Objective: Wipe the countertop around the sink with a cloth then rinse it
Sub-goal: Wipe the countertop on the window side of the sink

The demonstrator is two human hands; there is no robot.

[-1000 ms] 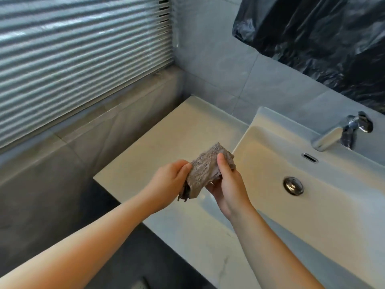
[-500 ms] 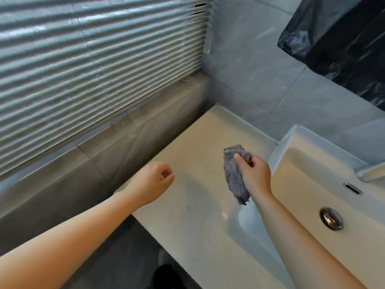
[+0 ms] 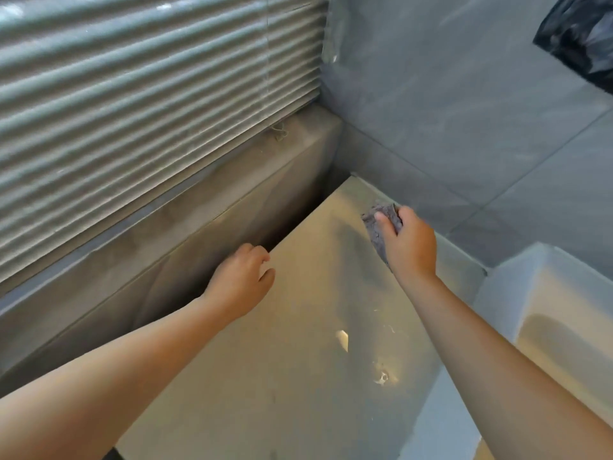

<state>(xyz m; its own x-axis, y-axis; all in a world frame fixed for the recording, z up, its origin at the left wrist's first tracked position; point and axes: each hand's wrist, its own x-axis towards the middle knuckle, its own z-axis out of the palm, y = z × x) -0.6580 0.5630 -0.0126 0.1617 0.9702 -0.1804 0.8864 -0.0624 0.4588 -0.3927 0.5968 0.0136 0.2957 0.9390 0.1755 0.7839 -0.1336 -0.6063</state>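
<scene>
Gripping grey crumpled cloth (image 3: 381, 224), right hand (image 3: 409, 245), apparently touching countertop (image 3: 298, 376)

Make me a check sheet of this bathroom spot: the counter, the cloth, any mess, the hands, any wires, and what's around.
Surface: pale glossy countertop, a few wet-looking glints near its middle.
Job's things: grey cloth at the countertop's far corner; white sink at the right.
Clutter: nothing seen.
Hands: right hand grips the cloth; left hand loosely curled, holds nothing, near the countertop's left edge.
Cables: nothing seen.
Surroundings: window blinds on the left, grey tiled wall behind, black plastic sheet top right.
</scene>
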